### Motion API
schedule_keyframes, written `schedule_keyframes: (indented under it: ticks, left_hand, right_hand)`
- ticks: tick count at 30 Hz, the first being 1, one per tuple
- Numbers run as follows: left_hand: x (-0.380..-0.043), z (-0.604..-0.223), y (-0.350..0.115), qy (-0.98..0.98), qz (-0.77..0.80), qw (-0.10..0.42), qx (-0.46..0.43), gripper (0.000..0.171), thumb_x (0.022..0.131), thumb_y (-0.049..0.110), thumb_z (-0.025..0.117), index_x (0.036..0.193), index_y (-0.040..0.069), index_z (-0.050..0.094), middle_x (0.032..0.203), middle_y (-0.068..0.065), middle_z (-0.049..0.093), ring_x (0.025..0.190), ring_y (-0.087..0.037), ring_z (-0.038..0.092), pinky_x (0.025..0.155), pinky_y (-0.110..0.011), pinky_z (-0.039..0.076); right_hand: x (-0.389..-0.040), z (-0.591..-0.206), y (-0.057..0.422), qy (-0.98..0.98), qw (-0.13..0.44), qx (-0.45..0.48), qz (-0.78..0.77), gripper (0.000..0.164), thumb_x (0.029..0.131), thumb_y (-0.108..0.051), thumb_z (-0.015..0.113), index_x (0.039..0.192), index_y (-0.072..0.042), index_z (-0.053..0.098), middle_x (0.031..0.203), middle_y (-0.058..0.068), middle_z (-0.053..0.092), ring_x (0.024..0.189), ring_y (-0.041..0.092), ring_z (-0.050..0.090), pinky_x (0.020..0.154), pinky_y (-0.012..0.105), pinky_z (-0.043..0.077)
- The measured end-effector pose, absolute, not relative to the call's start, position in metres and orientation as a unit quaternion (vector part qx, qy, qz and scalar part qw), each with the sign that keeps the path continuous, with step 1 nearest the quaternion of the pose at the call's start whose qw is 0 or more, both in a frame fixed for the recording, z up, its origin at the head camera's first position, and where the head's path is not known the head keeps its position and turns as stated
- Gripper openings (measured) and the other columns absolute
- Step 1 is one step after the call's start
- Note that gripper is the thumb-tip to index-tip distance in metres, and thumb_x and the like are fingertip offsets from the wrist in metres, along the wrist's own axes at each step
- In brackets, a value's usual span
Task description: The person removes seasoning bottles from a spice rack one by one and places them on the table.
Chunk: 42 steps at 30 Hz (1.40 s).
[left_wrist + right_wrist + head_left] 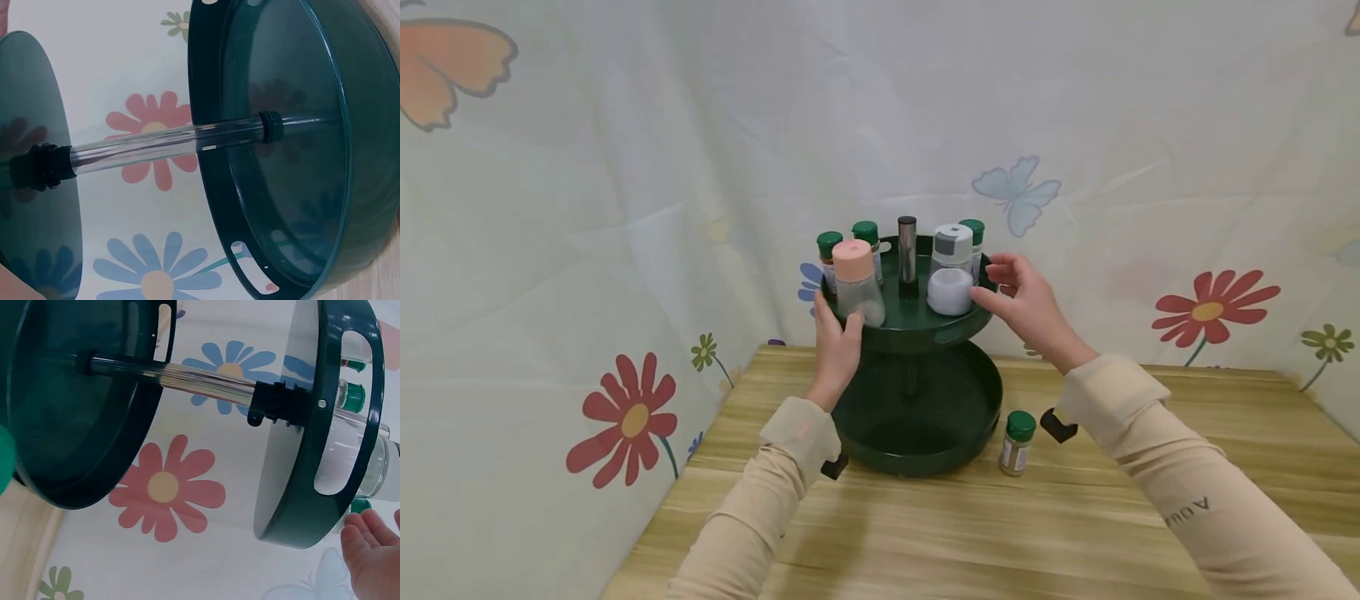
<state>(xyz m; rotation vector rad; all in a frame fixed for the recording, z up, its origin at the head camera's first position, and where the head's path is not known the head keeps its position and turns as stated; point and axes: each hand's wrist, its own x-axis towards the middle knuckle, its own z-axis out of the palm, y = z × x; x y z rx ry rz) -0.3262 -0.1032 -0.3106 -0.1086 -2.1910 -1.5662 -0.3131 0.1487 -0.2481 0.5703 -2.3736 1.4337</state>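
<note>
A dark green two-tier tray (917, 462) stands on the wooden table. My left hand (837, 350) grips the left rim of its upper tier (898, 337), thumb over the edge in front of a clear bottle with a pink cap (853, 262). My right hand (1033, 308) is at the right rim, fingers spread and slightly bent, thumb tip beside a small white round jar (950, 292). Behind that jar is a clear bottle with a white and grey cap (953, 242). Green-capped spice jars (866, 233) stand farther back on the same tier. The right wrist view shows the fingers (369, 534) near the rim.
One green-capped spice jar (1017, 446) stands on the table (940, 533), right of the lower tier (992, 400). A metal post (907, 250) rises through the tray's middle. A flowered curtain (760, 167) hangs close behind the table and along its left side.
</note>
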Motion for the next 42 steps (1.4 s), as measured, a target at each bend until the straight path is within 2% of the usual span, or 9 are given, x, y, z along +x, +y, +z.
schedule_keyframes:
  ticks: [15, 29, 42]
  left_hand:
    - [-0.325, -0.311, -0.104, -0.795, -0.564, 0.218, -0.041, 0.076, 0.088, 0.035, 0.039, 0.144, 0.011, -0.007, 0.152, -0.008, -0.005, 0.137, -0.02, 0.0, 0.11, -0.045, 0.007]
    - [-0.325, -0.314, -0.104, -0.801, -0.559, 0.214, -0.033, 0.076, 0.088, 0.036, 0.039, 0.144, 0.013, -0.008, 0.152, -0.007, -0.005, 0.136, -0.019, 0.0, 0.111, -0.044, 0.008]
    - [-0.324, -0.311, -0.104, -0.797, -0.561, 0.219, -0.038, 0.076, 0.089, 0.036, 0.04, 0.144, 0.012, -0.007, 0.152, -0.011, -0.004, 0.136, -0.02, 0.0, 0.11, -0.044, 0.008]
  right_hand:
    - [-0.328, -0.242, 0.132, -0.834, 0.122, 0.184, 0.506, 0.057, 0.085, -0.025, 0.059, 0.13, -0.002, 0.031, 0.131, 0.023, 0.04, 0.118, 0.038, 0.039, 0.099, 0.052, 0.034]
    - [-0.339, -0.237, 0.127, -0.842, 0.105, 0.168, 0.502, 0.063, 0.085, -0.027, 0.06, 0.133, -0.002, 0.027, 0.129, 0.022, 0.04, 0.119, 0.034, 0.039, 0.099, 0.051, 0.034]
    - [-0.347, -0.232, 0.116, -0.839, 0.085, 0.16, 0.513, 0.067, 0.084, -0.028, 0.061, 0.134, -0.003, 0.025, 0.129, 0.02, 0.04, 0.114, 0.033, 0.042, 0.098, 0.052, 0.035]
